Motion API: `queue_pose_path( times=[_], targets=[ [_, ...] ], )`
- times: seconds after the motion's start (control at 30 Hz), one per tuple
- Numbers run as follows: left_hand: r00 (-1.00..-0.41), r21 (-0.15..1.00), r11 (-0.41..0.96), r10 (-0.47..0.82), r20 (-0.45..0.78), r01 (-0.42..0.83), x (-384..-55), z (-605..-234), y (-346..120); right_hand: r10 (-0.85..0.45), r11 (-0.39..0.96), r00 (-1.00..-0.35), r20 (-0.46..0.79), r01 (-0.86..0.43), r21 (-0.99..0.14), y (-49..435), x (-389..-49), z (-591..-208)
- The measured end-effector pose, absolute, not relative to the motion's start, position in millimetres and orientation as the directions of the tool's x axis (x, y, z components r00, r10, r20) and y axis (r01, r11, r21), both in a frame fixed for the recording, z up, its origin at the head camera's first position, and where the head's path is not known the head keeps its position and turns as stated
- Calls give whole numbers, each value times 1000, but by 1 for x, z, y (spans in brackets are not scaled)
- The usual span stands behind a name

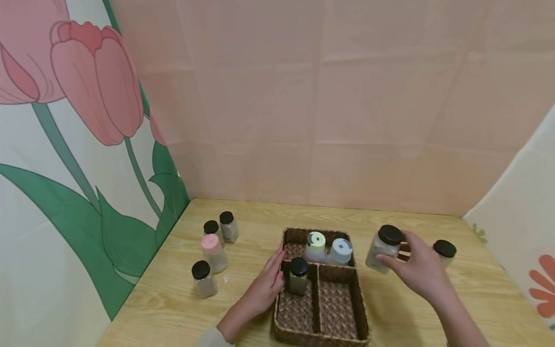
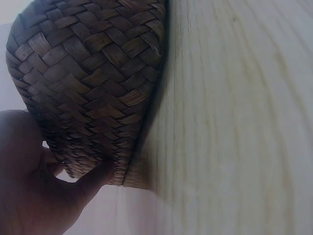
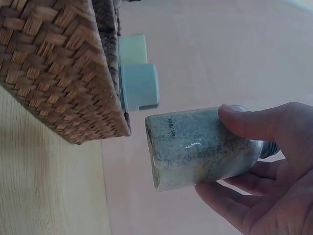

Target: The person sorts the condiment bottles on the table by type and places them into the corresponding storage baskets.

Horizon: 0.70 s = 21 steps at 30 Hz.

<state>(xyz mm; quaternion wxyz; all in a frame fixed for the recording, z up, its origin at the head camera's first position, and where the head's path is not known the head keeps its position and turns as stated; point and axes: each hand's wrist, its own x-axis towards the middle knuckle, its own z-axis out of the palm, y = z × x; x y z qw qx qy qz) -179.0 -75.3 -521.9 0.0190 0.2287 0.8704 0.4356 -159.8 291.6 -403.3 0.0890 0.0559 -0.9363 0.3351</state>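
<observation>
My right hand (image 1: 422,267) grips a clear square-sided spice jar (image 1: 381,253) with a black lid, held up to the right of a brown woven basket (image 1: 365,308). Grey speckled powder shows through the jar (image 3: 200,147) in the right wrist view, thumb on one side and fingers on the other. Against the basket's left wall lies my left hand (image 1: 263,289), fingers stretched along it. Inside the basket, a green-lidded jar (image 1: 315,246) and a blue-lidded jar (image 1: 341,251) stand in the back compartment. A black-lidded jar (image 1: 297,277) is in the front left one.
Left of the basket on the wooden table (image 1: 156,308) stand a pink-lidded jar (image 1: 214,253) and several black-lidded jars (image 1: 204,279). Another black-lidded jar (image 1: 444,250) stands behind my right hand. A pink cloth (image 1: 321,111) hangs along the table's back edge.
</observation>
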Motion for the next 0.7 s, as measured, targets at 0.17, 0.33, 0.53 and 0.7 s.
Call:
queue_pose_path(
  times=[0.17,0.33,0.53,0.7],
  targets=[
    [-894,765,516,413,171,385,-179,-522,-76,-51,772,-978,204,-168,-613,286,-156,-402],
    [-896,770,514,414,161,377,-180,-523,-76,-52,762,-973,223,-183,-621,281,-152,-403],
    [-896,776,511,416,152,369,-179,-524,-76,-66,727,-964,257,-223,-650,268,-146,-399],
    [-894,772,512,418,159,377,-179,-522,-76,-55,718,-960,273,-228,-657,254,-140,-393]
  ],
)
